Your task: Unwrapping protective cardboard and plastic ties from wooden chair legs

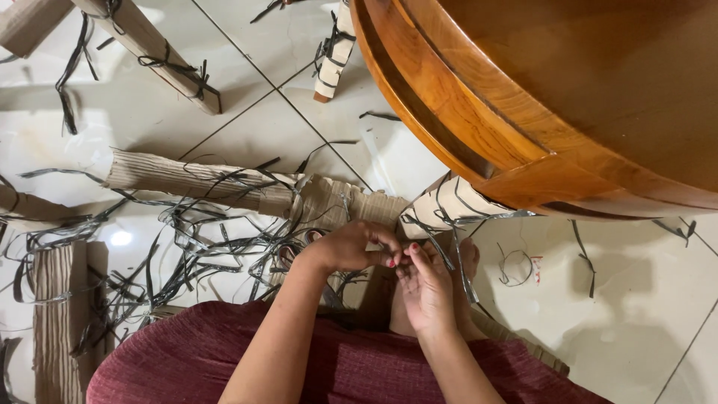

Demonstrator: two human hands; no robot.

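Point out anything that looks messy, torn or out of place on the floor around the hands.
Loose dark plastic straps lie tangled over the white tile floor, left of the left hand. Torn corrugated cardboard lies among them. The table leg by the right hand is half wrapped, with straps hanging loose.

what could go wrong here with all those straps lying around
The left hand and right hand pinch a thin dark strap at the wrapped table leg; a taut strap edge might cut fingers. Loose strap pieces cover the tiled floor by the bare foot, so tripping or slipping looks possible.
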